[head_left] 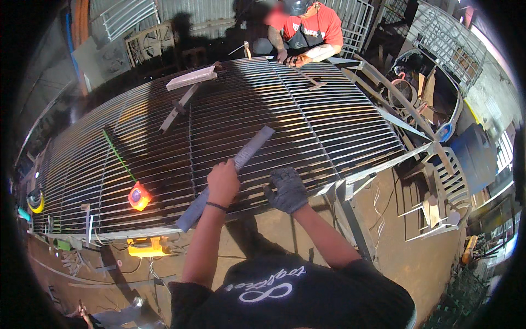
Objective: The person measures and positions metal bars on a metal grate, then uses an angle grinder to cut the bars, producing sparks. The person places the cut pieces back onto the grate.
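Note:
My left hand point(223, 182), bare with a dark band at the wrist, is closed round a long flat grey metal bar point(255, 147). The bar slants over the near side of a large metal grating point(246, 104). Its far end points up and to the right; the near end reaches the grating's front edge. To the right of the bar, my right hand point(288, 189) wears a dark grey work glove. Its thumb stands apart from the fingers, and nothing shows in it. An orange tape measure point(139, 196) with its green blade point(118, 155) pulled out lies on the grating to the left.
Across the grating, a person in a red shirt point(323, 27) has both hands near a T-shaped metal piece point(307, 78). Metal channel pieces point(192, 78) lie at the far left-centre. A yellow case point(148, 247) is below the front edge. A broken plastic chair point(450, 181) stands right.

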Motion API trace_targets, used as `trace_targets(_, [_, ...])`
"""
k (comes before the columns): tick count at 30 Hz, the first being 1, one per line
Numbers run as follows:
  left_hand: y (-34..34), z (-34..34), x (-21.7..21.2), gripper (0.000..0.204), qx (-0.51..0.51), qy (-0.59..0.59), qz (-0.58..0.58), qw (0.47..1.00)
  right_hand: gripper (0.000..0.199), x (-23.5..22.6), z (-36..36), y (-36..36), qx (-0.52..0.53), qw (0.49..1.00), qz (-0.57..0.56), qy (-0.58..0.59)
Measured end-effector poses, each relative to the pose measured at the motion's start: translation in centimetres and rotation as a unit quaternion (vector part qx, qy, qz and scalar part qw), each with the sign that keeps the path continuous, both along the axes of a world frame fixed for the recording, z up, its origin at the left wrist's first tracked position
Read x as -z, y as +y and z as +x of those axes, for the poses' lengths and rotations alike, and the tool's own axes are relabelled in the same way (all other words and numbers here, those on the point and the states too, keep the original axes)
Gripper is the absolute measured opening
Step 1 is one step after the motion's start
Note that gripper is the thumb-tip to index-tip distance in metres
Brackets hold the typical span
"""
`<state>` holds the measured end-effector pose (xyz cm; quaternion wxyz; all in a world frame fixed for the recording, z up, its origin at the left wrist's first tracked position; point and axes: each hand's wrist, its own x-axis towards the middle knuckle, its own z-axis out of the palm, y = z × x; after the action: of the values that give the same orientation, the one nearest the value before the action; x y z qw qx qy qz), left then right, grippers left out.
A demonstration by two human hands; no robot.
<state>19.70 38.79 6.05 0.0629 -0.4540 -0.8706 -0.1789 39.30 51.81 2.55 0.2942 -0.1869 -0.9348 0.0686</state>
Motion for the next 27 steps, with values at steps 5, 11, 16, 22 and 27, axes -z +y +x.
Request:
trace_targets(5, [0.6, -0.5, -1.8, 0.030, -0.048, -0.079, 0.012, 0.996, 0.038, -0.2, 0.2, 0.0, 0.007, 0.999, 0.025, 0.020])
trace_targets(11, [1.1, -2.8, -0.1, 0.028, -0.011, -0.104, 0.090, 0.990, 0.035, -0.7, -0.2, -0.3, -0.010, 0.999, 0.029, 0.031])
trace_targets(16, [2.0, -2.1, -1.6, 0.024, 0.021, -0.095, 0.030, 0.995, 0.032, -0.6, -0.2, 0.2, -0.005, 0.999, 0.025, 0.029])
trace_targets(22, [2.7, -2.5, -10.2, 0.028, 0.111, -0.107, 0.076, 0.985, 0.028, -1.1, 0.3, -0.1, -0.013, 0.999, 0.024, 0.047])
trace_targets(27, [3.7, -2.6, -14.4, 0.032, 0.197, -0.210, 0.115, 0.951, 0.026, -0.7, 0.0, 0.2, -0.021, 0.999, 0.010, 0.028])
